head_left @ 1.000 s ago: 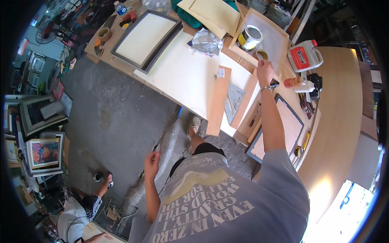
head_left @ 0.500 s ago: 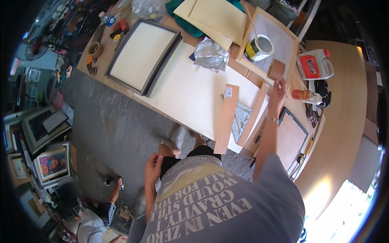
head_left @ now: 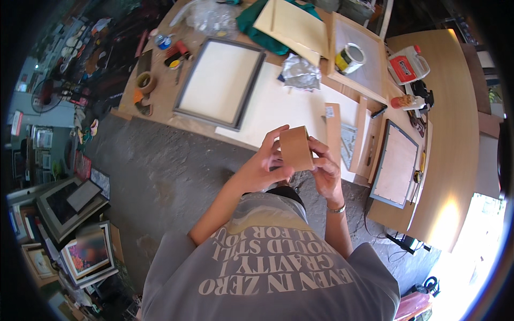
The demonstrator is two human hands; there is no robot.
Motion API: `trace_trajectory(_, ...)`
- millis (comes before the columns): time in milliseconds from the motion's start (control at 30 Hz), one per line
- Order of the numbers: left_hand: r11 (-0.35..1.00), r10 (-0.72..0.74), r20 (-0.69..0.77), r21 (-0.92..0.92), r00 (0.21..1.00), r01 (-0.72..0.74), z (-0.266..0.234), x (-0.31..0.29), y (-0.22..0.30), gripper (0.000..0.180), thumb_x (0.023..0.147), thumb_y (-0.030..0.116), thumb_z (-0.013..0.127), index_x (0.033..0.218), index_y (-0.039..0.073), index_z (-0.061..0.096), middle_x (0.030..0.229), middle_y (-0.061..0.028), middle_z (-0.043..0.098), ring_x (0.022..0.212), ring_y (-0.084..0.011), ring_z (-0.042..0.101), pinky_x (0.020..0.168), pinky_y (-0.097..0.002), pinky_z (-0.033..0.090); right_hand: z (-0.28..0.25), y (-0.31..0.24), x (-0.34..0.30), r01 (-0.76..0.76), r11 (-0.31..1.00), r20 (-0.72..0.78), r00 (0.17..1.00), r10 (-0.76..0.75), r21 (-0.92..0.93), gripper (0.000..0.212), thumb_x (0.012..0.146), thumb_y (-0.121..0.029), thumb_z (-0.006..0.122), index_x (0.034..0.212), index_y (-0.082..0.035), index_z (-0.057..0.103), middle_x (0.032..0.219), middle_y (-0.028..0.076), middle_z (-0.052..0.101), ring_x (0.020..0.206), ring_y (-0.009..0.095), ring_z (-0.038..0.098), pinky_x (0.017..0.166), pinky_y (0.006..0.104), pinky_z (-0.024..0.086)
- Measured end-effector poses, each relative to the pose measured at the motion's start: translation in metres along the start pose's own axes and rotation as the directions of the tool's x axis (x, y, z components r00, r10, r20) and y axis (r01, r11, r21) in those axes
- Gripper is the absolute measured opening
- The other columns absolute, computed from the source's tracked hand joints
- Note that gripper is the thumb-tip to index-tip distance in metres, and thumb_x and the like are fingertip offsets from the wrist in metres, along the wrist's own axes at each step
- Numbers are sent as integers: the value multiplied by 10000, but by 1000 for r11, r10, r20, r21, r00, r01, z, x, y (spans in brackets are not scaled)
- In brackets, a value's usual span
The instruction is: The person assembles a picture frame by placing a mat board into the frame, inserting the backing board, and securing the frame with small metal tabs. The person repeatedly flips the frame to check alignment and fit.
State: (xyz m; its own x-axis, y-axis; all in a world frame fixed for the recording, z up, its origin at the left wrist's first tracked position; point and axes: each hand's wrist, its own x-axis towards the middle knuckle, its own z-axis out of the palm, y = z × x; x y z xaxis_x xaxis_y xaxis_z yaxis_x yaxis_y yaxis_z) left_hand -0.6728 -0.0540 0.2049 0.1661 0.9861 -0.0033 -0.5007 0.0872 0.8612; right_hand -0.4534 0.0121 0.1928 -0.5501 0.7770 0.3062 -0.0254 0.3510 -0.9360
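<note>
A wide roll of brown tape (head_left: 295, 150) is held up in front of my body, near the front edge of the table. My left hand (head_left: 266, 165) has its fingers and thumb curled around the roll's left side. On the other side, my right hand (head_left: 326, 167), with a watch on the wrist, grips the roll's right edge. Beyond them on the table lie a flat wooden strip (head_left: 333, 131) and a metal set square (head_left: 348, 143). A large grey frame with a pale panel (head_left: 214, 80) lies to the left.
A wooden frame (head_left: 357, 85) holds a paint can (head_left: 349, 58). At the right are a white jug (head_left: 408, 65), a glue bottle (head_left: 408, 102), a dark-framed panel (head_left: 395, 163) and a tape measure (head_left: 417, 175). Crumpled foil (head_left: 301, 72) lies mid-table. Framed pictures (head_left: 88, 251) lean at the lower left.
My right hand has brought the tape roll from the wooden frame at the back right toward my body. My left hand has risen from my side to take hold of it too.
</note>
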Motion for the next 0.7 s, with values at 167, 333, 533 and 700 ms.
trace_trajectory(167, 947, 87, -158, 319, 984, -33, -43, -83, 31, 1020, 795, 170, 884, 1564, 47, 226, 1446, -179, 437, 1240, -266, 555, 1025, -431, 517, 98, -51, -8, -49, 981, 121, 990, 72, -187, 284, 868, 137, 576, 1080, -11, 694, 1411, 192, 593, 1434, 433, 457, 1146, 488, 405)
trace_trajectory(333, 822, 259, -154, 553, 954, -134, -73, -140, 59, 993, 771, 165, 884, 1553, 12, 293, 1517, -206, 422, 1316, -332, 549, 1096, -465, 474, 176, -75, -12, -123, 991, 84, 988, 126, -47, 182, 905, 30, 652, 1078, -19, 679, 1309, 173, 650, 1318, 389, 552, 1118, 471, 389)
trace_trajectory(533, 346, 578, -57, 921, 814, -181, -81, -183, 87, 544, 797, 91, 829, 1312, 44, 658, 1393, -176, 596, 1283, -408, 575, 1054, -475, 486, 223, -83, -16, 10, 948, 88, 996, 19, -318, 184, 877, 28, 688, 1053, -15, 657, 1151, 140, 677, 1153, 360, 605, 1036, 447, 420)
trace_trajectory(700, 415, 591, -126, 895, 797, -166, -83, -194, 92, 333, 829, 57, 798, 1148, 18, 712, 1209, -137, 687, 1128, -353, 661, 935, -413, 547, 240, -93, -20, 10, 916, 71, 997, 20, -400, 191, 878, 7, 687, 1066, -9, 656, 1069, 141, 673, 1095, 376, 617, 1031, 451, 425)
